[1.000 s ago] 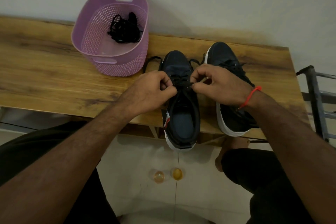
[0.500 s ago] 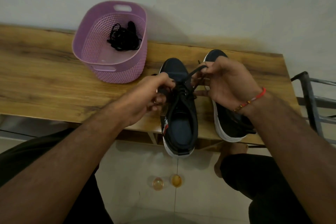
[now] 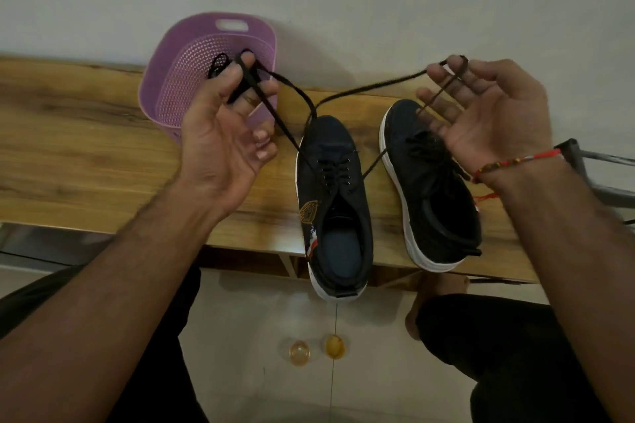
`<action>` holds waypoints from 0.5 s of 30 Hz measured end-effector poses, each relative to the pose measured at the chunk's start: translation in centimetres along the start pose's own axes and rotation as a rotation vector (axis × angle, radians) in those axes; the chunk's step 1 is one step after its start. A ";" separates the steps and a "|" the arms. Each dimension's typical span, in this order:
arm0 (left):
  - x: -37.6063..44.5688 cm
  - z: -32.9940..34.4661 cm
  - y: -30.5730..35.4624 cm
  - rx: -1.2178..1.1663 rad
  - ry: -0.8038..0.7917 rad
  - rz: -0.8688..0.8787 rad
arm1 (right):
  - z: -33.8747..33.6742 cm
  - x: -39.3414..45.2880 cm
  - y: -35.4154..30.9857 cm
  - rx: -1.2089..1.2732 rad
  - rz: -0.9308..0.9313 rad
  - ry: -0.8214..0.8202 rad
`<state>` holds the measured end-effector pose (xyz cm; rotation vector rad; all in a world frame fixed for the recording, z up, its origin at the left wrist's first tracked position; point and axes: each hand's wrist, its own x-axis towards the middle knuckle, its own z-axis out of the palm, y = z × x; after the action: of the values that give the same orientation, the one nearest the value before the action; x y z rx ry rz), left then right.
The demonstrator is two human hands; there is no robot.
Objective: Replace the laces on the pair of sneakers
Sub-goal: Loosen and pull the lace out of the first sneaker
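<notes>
- The left hand (image 3: 220, 134) pinches one end of the black lace (image 3: 292, 137) between thumb and fingertips, the other fingers curled loosely; below that pinch the strand slants down to the eyelets of the left sneaker (image 3: 335, 203)
- The right hand (image 3: 491, 113) is palm-up, fingers spread, with the other lace end draped over the fingertips; whether it is truly pinched I cannot tell; from there the strand drops past the toe of the right sneaker (image 3: 433, 182) toward the same eyelets
- Both sneakers rest on the wooden bench (image 3: 86, 148); just behind the left hand's pinch sits the purple basket (image 3: 178, 93), with more black lace in it
- Judged risks: the draped end may slide off the right fingers; uneven pulling could leave one end too short; the sneaker's heel overhangs the bench edge, so a hard tug might tip it off
</notes>
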<state>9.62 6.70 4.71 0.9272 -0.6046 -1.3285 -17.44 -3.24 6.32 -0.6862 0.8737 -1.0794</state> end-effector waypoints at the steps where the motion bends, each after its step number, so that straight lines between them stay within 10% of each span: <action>1: 0.0 0.1 -0.1 0.043 0.003 0.024 | -0.1 0.2 0.1 -0.020 -0.014 0.014; 10: 0.4 -0.8 -2.4 1.049 0.184 0.196 | -0.5 1.0 2.7 -1.321 -0.312 0.210; 15: 0.1 -1.0 -3.5 1.302 0.102 0.132 | 1.5 -0.9 4.2 -1.628 -0.275 -0.443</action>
<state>8.57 6.86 1.21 1.9158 -1.4714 -0.6395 -14.50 -0.89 3.84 -2.3243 1.1670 -0.1694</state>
